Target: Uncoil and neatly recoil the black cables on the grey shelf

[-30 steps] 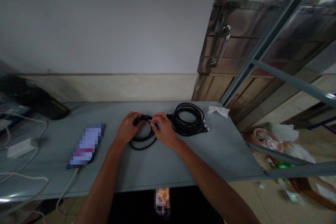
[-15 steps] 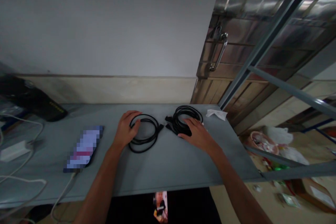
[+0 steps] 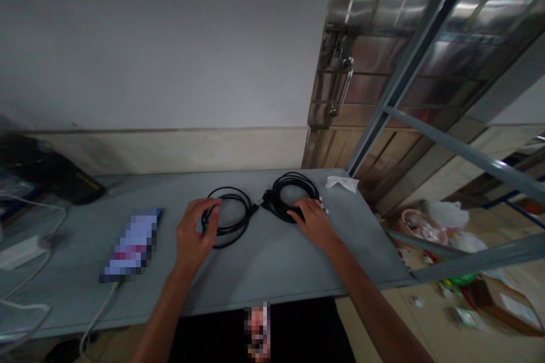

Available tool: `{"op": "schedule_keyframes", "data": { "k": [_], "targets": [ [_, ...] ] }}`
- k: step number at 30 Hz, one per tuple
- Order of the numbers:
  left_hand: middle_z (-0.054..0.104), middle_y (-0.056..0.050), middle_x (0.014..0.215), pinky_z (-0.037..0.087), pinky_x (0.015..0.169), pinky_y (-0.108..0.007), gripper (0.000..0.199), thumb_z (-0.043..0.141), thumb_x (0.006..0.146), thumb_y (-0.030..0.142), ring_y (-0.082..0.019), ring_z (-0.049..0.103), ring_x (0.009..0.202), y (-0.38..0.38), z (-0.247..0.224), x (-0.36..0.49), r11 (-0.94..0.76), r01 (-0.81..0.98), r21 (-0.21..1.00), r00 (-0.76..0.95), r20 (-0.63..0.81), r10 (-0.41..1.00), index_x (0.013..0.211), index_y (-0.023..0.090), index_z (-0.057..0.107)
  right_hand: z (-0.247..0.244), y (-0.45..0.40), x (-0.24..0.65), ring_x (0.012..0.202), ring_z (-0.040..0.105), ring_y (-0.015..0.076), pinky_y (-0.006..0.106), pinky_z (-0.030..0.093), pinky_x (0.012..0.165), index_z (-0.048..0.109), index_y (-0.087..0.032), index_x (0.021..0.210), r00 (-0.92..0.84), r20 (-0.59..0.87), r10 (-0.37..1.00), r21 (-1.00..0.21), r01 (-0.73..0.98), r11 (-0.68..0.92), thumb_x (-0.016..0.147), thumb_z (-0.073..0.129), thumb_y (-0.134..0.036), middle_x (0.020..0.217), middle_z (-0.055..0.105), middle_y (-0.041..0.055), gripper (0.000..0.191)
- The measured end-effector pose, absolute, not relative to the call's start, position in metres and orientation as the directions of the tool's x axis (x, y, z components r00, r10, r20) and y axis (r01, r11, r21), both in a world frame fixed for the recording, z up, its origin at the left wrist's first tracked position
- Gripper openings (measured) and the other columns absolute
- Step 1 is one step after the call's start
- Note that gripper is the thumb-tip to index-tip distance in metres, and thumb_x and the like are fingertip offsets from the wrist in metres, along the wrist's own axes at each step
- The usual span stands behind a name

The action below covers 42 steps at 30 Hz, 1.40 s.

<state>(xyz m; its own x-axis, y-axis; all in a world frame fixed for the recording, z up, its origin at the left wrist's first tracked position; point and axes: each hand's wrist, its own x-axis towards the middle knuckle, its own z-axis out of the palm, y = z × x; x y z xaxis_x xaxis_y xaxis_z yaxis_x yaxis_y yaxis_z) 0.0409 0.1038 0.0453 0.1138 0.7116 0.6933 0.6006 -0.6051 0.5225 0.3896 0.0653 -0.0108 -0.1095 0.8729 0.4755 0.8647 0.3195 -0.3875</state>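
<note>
Two coils of black cable lie side by side on the grey tabletop. My left hand (image 3: 196, 232) is closed around the left rim of the looser coiled cable (image 3: 242, 228), thumb and fingertips coming together over its strands. My right hand (image 3: 314, 221) grips the near right side of the thicker coiled cable (image 3: 279, 198), its thumb inside the loop and its fingers over the strands. Dark connector ends of both coils almost meet between them. Part of each coil is hidden under the fingers.
A phone (image 3: 134, 244) with a white charging lead lies to the left, near a white adapter (image 3: 21, 252) and a black bottle (image 3: 51, 170) on its side. Crumpled white paper (image 3: 342, 183) sits at the back right. A metal frame (image 3: 395, 96) rises beside the table's right end.
My left hand has lowered slightly and its thumb and fingers have closed on the left coil. My right fingers have curled closer on the right coil. The camera view has shifted a little.
</note>
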Motion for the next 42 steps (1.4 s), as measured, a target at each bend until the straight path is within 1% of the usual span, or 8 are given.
{"op": "schedule_keyframes", "data": {
  "k": [7, 12, 17, 24, 29, 32, 37, 42],
  "targets": [
    [0.077, -0.009, 0.118, 0.063, 0.105, -0.052, 0.018, 0.06, 0.113, 0.035, -0.03, 0.075, 0.113, 0.065, 0.019, 0.048, -0.622, 0.622, 0.476, 0.197, 0.673, 0.713, 0.125, 0.031, 0.072, -0.011, 0.067, 0.396, 0.101, 0.078, 0.0325, 0.049, 0.06, 0.1, 0.067, -0.025, 0.11, 0.08, 0.53, 0.844, -0.551, 0.79, 0.271, 0.118, 0.048, -0.053, 0.102, 0.081, 0.0129, 0.035],
    [0.078, -0.009, 0.118, 0.063, 0.106, -0.052, 0.017, 0.059, 0.113, 0.034, -0.03, 0.075, 0.113, 0.069, 0.018, 0.049, -0.618, 0.627, 0.475, 0.2, 0.668, 0.717, 0.125, 0.03, 0.071, 0.018, 0.064, 0.399, 0.069, 0.071, 0.024, 0.037, 0.057, 0.074, 0.062, -0.026, 0.104, 0.224, 0.558, 0.799, -0.687, 0.665, 0.292, 0.116, 0.046, -0.062, 0.074, 0.069, 0.0011, 0.042],
    [0.079, -0.009, 0.117, 0.063, 0.105, -0.054, 0.016, 0.059, 0.113, 0.035, -0.031, 0.077, 0.112, 0.066, 0.019, 0.048, -0.628, 0.619, 0.472, 0.224, 0.66, 0.717, 0.123, 0.032, 0.071, 0.065, 0.057, 0.393, 0.06, 0.058, 0.0169, 0.029, 0.046, 0.057, 0.057, -0.027, 0.098, 0.39, 0.548, 0.74, -0.794, 0.521, 0.313, 0.114, 0.049, -0.067, 0.069, 0.057, -0.0046, 0.045],
    [0.083, -0.008, 0.113, 0.064, 0.106, -0.055, 0.021, 0.067, 0.11, 0.044, -0.032, 0.079, 0.111, 0.057, 0.016, 0.053, -0.59, 0.523, 0.616, 0.244, 0.555, 0.796, 0.125, 0.032, 0.075, 0.128, 0.015, 0.369, 0.045, 0.031, 0.0079, 0.022, 0.029, 0.04, 0.062, -0.027, 0.097, 0.489, 0.372, 0.789, -0.873, -0.105, 0.477, 0.107, 0.071, -0.068, 0.065, 0.038, -0.0115, 0.043],
    [0.078, -0.017, 0.144, 0.056, 0.121, -0.065, 0.069, 0.08, 0.1, 0.058, -0.039, 0.073, 0.136, -0.006, 0.031, 0.08, -0.42, 0.3, 0.856, 0.45, 0.261, 0.854, 0.161, 0.031, 0.062, 0.142, -0.026, 0.34, 0.045, 0.03, 0.0074, 0.021, 0.031, 0.041, 0.062, -0.027, 0.096, 0.468, 0.325, 0.822, -0.872, -0.189, 0.452, 0.11, 0.069, -0.062, 0.065, 0.035, -0.0117, 0.039],
    [0.068, -0.016, 0.163, 0.058, 0.12, -0.055, 0.103, 0.092, 0.09, 0.062, -0.037, 0.071, 0.14, -0.048, 0.049, 0.099, -0.225, 0.124, 0.966, 0.537, 0.126, 0.834, 0.176, 0.036, 0.043, 0.131, -0.045, 0.317, 0.048, 0.032, 0.0067, 0.019, 0.033, 0.044, 0.062, -0.025, 0.1, 0.442, 0.25, 0.862, -0.905, -0.209, 0.37, 0.111, 0.067, -0.062, 0.067, 0.039, -0.0115, 0.039],
    [0.081, -0.013, 0.141, 0.065, 0.107, -0.041, 0.047, 0.067, 0.111, 0.051, -0.028, 0.08, 0.12, -0.065, 0.068, 0.112, -0.053, 0.046, 0.998, 0.43, 0.028, 0.903, 0.154, 0.032, 0.071, 0.103, -0.067, 0.298, 0.056, 0.041, 0.0078, 0.02, 0.037, 0.052, 0.063, -0.023, 0.1, 0.238, 0.162, 0.958, -0.966, -0.158, 0.203, 0.114, 0.062, -0.06, 0.07, 0.048, -0.0086, 0.039],
    [0.087, -0.012, 0.117, 0.068, 0.094, -0.039, 0.044, 0.064, 0.111, 0.058, -0.028, 0.083, 0.098, -0.051, 0.071, 0.102, 0.057, -0.037, 0.998, 0.348, -0.04, 0.937, 0.136, 0.025, 0.079, 0.091, -0.075, 0.306, 0.078, 0.062, 0.013, 0.023, 0.05, 0.072, 0.067, -0.022, 0.097, -0.016, 0.114, 0.993, -0.993, 0.012, 0.114, 0.113, 0.065, -0.054, 0.084, 0.065, -0.0015, 0.035]
  ]
}}
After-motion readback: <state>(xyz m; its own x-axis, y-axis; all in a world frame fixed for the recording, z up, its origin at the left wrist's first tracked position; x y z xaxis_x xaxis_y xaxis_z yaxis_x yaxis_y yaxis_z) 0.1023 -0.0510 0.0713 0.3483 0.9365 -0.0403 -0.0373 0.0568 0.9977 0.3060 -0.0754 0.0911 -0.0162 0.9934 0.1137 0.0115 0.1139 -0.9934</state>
